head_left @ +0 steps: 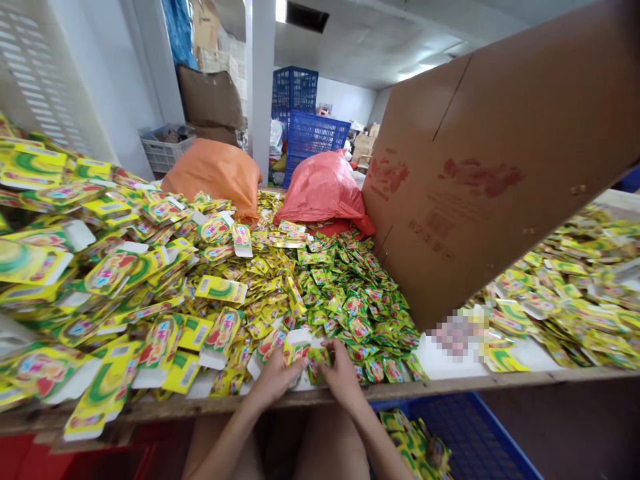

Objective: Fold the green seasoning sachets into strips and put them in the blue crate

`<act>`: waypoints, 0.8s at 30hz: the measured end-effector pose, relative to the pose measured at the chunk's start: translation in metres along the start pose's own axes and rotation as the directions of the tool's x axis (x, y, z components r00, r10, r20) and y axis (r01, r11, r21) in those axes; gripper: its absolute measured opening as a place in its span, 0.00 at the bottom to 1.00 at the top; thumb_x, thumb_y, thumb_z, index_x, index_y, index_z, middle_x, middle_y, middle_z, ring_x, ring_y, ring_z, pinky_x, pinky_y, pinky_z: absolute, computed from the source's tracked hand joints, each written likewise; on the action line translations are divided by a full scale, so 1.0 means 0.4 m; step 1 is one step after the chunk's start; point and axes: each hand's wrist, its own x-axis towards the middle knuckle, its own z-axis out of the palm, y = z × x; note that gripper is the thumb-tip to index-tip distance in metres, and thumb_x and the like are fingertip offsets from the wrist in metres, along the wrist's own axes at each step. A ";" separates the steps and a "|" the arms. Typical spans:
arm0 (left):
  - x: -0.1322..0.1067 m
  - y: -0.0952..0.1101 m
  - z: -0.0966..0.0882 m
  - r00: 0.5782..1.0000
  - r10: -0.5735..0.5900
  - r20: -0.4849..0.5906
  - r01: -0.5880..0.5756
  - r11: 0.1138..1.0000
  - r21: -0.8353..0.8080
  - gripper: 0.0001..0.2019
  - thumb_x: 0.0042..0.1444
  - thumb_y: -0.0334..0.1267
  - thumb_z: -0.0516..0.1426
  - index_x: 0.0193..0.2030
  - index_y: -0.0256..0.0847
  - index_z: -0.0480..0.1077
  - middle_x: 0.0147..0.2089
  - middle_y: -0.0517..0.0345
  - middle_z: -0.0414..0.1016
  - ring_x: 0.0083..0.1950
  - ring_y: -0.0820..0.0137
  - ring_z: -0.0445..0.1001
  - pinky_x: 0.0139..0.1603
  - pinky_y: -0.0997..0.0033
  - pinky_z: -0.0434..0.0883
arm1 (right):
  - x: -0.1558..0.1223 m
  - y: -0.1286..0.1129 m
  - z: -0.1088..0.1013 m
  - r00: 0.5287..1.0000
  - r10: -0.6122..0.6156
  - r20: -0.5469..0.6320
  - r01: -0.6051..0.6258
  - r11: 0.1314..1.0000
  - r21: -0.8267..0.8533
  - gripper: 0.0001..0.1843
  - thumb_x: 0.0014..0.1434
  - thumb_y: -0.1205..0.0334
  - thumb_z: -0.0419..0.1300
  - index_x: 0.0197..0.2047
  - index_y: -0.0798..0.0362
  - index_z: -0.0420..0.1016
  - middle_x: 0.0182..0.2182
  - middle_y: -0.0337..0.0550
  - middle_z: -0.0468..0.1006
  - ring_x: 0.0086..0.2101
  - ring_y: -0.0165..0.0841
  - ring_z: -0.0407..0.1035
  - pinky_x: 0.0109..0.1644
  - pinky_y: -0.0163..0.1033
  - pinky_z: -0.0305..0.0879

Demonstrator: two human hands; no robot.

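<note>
My left hand (273, 380) grips a small yellow carton (296, 345) with a white flap at the near edge of the wooden table (450, 385). My right hand (341, 373) pinches green-and-yellow sachets (319, 357) right beside the carton's open side. Both hands sit close together, fingers closed. Loose sachets (350, 300) cover the table's middle, and flat unfolded cartons (115, 280) are heaped at the left.
A large brown cardboard box (480, 173) tilts over the table at right. Orange sack (215, 173) and red sack (323, 187) lie at the back, blue crates (315, 133) behind. A blue crate (460, 433) with filled packets stands below right; a red bin (75, 460) below left.
</note>
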 end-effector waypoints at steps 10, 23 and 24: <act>-0.005 -0.008 -0.001 1.000 0.004 -0.028 -0.004 1.000 -0.001 0.27 0.47 0.43 0.59 0.54 0.35 0.62 0.54 0.49 0.68 0.55 0.61 0.66 0.57 0.66 0.62 | -0.033 -0.011 -0.006 0.996 -0.039 0.080 0.026 0.988 0.155 0.17 0.43 0.69 0.55 0.40 0.52 0.68 0.29 0.38 0.68 0.32 0.35 0.65 0.38 0.39 0.64; -0.007 0.009 0.002 0.997 -0.051 0.051 0.055 0.997 -0.062 0.19 0.46 0.42 0.59 0.44 0.35 0.68 0.43 0.51 0.74 0.45 0.63 0.71 0.47 0.69 0.67 | -0.018 -0.042 -0.045 0.998 -0.025 0.064 0.010 0.977 0.213 0.10 0.53 0.61 0.55 0.40 0.52 0.65 0.34 0.41 0.72 0.35 0.36 0.66 0.40 0.38 0.62; -0.006 0.009 0.004 0.996 -0.060 0.069 0.064 0.996 -0.060 0.17 0.45 0.41 0.60 0.41 0.35 0.69 0.38 0.52 0.75 0.41 0.64 0.72 0.44 0.70 0.68 | -0.010 -0.052 -0.058 1.000 -0.029 0.010 0.026 0.972 0.235 0.11 0.54 0.59 0.54 0.41 0.52 0.65 0.35 0.42 0.72 0.36 0.36 0.66 0.40 0.38 0.62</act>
